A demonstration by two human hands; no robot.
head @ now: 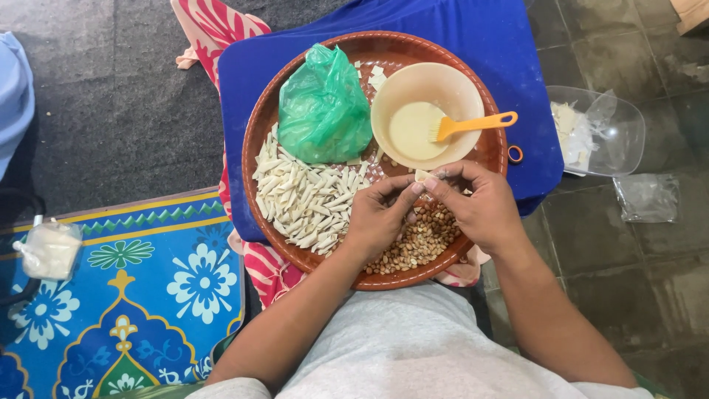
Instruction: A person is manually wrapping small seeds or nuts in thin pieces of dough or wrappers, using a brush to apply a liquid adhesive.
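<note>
A round brown tray (258, 129) rests on my lap. My left hand (377, 218) and my right hand (480, 203) meet over its near side, fingertips pinching one small pale dough piece (421, 176) between them. Under the hands lies a heap of brown peanuts (417, 247). To their left is a pile of several rolled pale dough pieces (303, 196). A crumpled green plastic bag (323, 107) sits at the tray's far left. Beside it stands a beige bowl (388, 92) of pale paste with an orange brush (473, 124) leaning in it.
A blue cloth (509, 44) lies under the tray, over a pink patterned fabric (214, 26). A clear plastic container (598, 129) and a plastic wrapper (648, 196) lie on the tiled floor at right. A blue flowered mat (140, 288) with a small bag (50, 250) is at left.
</note>
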